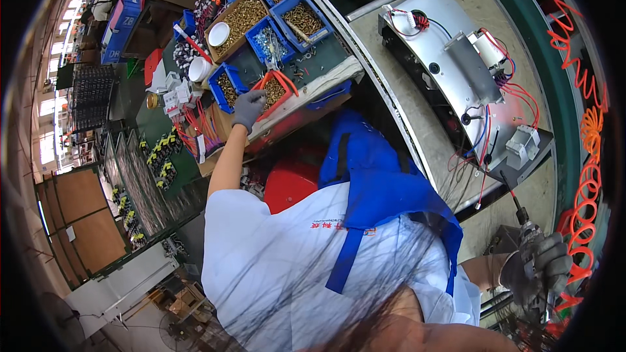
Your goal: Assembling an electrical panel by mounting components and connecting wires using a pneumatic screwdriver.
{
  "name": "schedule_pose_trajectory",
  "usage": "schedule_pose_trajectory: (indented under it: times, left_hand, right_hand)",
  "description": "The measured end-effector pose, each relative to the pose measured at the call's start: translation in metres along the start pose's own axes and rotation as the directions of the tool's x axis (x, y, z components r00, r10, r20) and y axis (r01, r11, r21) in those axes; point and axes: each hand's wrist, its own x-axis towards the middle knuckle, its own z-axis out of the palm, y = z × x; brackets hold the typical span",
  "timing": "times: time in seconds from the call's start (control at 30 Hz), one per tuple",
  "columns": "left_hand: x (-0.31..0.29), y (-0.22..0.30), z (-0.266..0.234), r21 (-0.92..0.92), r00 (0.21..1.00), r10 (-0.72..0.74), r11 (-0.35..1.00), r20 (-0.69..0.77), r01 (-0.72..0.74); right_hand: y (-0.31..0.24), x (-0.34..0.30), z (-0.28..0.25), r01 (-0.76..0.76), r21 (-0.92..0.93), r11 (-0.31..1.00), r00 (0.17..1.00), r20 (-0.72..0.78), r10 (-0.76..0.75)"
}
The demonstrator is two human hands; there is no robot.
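My left hand, in a grey glove, is at the near edge of a red bin of small brass-coloured screws. Its fingers are drawn together at the fingertips; whatever they hold is too small to make out. At the lower right, my right hand, also gloved, is wrapped round a power screwdriver whose long thin bit points up and left. Beyond the bit lies a metal chassis with wires, a grey bracket and a small transformer on it.
Blue bins of screws and a cardboard box of fasteners crowd the left bench. White tubs and red wires lie beside them. An orange coiled hose hangs at the far right. A red stool is below the bench.
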Motion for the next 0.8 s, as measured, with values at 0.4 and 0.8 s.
schedule_pose_trajectory:
  times: [0.4, 0.8]
  left_hand:
    - [-0.006, 0.038, 0.01, -0.829, 0.945, 0.148, 0.532, 0.292, 0.172]
    - [-0.199, 0.388, 0.271, -0.544, 0.443, 0.34, 0.67, 0.829, 0.505]
  right_hand:
    - [-0.001, -0.021, -0.026, -0.074, 0.192, 0.979, 0.979, -0.172, 0.108]
    - [0.0, -0.028, -0.027, 0.256, 0.223, 0.94, 0.938, -0.293, -0.186]
